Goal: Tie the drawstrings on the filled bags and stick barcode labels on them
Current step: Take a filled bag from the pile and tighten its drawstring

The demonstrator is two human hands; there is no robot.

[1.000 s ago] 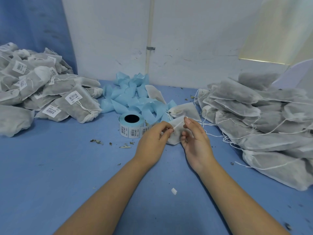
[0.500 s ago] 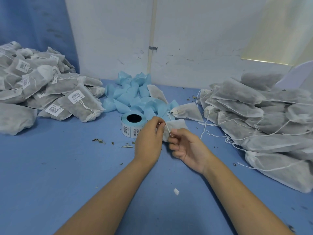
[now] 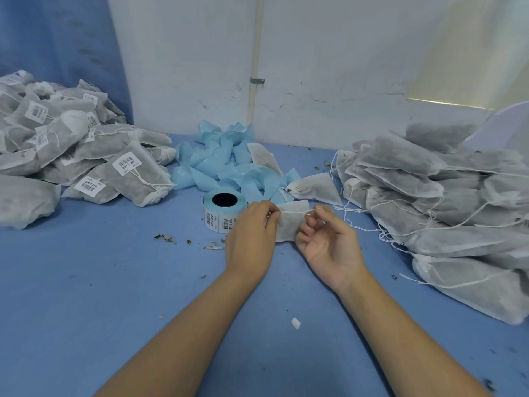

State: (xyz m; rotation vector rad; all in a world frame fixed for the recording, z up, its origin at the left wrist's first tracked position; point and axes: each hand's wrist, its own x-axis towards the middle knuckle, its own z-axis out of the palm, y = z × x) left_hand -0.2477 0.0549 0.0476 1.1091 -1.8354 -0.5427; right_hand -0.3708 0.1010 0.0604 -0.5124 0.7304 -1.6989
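Observation:
A small white drawstring bag [image 3: 287,223] lies on the blue table between my hands. My left hand [image 3: 250,236] pinches one end of its white drawstring [image 3: 297,212] at the bag's left edge. My right hand [image 3: 329,242], palm up, pinches the other end, and the string runs taut across the bag's top. A roll of barcode labels [image 3: 219,209] stands just left of my left hand.
A heap of labelled, tied bags [image 3: 86,164] fills the left side. A pile of unlabelled filled bags [image 3: 429,202] with loose strings lies at the right. Crumpled blue backing strips [image 3: 226,167] sit behind the roll. Dried leaf bits [image 3: 166,238] and a paper scrap [image 3: 295,323] dot the table [image 3: 100,296].
My right hand has moved right and turned palm up, drawing the string out. My left hand stays at the bag's left edge, still pinching.

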